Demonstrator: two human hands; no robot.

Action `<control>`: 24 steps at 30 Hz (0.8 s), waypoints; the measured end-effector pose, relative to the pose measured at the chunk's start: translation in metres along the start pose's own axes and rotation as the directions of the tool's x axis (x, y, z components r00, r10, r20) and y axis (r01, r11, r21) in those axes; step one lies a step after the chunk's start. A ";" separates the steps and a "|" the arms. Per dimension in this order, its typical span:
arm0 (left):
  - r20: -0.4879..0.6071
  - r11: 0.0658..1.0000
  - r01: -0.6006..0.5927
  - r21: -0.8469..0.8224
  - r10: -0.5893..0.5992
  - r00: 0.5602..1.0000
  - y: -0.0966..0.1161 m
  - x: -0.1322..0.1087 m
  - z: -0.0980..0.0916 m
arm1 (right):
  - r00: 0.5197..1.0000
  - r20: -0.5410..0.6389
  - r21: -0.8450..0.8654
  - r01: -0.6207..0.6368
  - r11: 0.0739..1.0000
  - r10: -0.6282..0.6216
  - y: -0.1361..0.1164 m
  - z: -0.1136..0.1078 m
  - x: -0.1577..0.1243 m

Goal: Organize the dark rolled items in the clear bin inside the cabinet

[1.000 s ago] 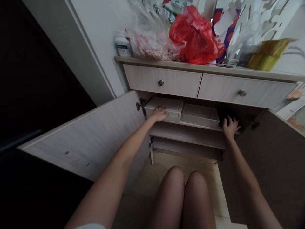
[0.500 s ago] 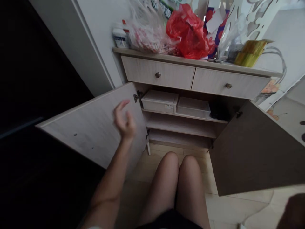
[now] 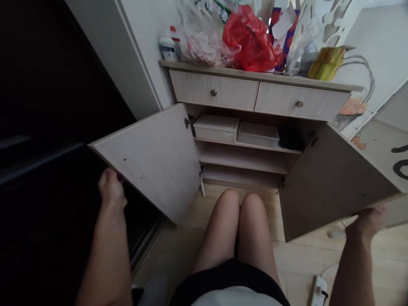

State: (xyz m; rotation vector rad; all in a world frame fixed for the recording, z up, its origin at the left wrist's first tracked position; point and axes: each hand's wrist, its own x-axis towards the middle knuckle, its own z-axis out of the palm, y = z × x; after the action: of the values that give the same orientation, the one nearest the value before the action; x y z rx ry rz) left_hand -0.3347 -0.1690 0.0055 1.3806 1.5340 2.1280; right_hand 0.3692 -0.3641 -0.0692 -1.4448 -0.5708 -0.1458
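A pale wood cabinet (image 3: pixel 240 160) stands in front of my knees with both doors swung out. My left hand (image 3: pixel 111 189) is at the outer edge of the left cabinet door (image 3: pixel 156 157), its fingers curled, and partly hidden behind that edge. At the lower outer edge of the right cabinet door (image 3: pixel 331 182), my right hand (image 3: pixel 366 223) is closed, with some of its fingers behind the panel. Inside, the top shelf holds a white lidded box (image 3: pixel 215 127), a translucent box (image 3: pixel 258 135) and something dark (image 3: pixel 290 139). Two drawers with round knobs sit above.
On the cabinet top lie a red plastic bag (image 3: pixel 251 40), a clear bag (image 3: pixel 207 46), a white bottle (image 3: pixel 168 47) and a yellow packet (image 3: pixel 327 63). A power strip (image 3: pixel 318 291) is on the floor at right. A dark recess (image 3: pixel 47 212) lies at left.
My left hand has moved from the inner side of the left door out to its outer edge. My right hand has come up to the right door. The left door has swung slightly inward.
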 end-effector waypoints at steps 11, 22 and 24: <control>0.035 0.994 0.068 0.084 -0.071 0.997 -0.009 -0.072 0.052 | 0.976 0.180 0.108 0.101 0.989 -0.119 -0.060 0.061 -0.074; 0.469 1.000 -0.013 -0.028 0.025 0.883 0.024 -0.122 0.178 | 0.839 0.522 0.174 0.073 0.982 -0.155 -0.099 0.177 -0.105; 0.505 0.999 -0.038 0.001 0.032 0.862 0.030 -0.125 0.202 | 0.819 0.552 0.142 0.095 0.985 -0.158 -0.104 0.201 -0.106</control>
State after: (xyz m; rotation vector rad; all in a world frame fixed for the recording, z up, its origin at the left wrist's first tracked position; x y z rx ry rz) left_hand -0.1020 -0.1259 -0.0335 1.7977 1.3097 1.5819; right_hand 0.1770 -0.2117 -0.0209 -1.3362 -1.1451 0.2178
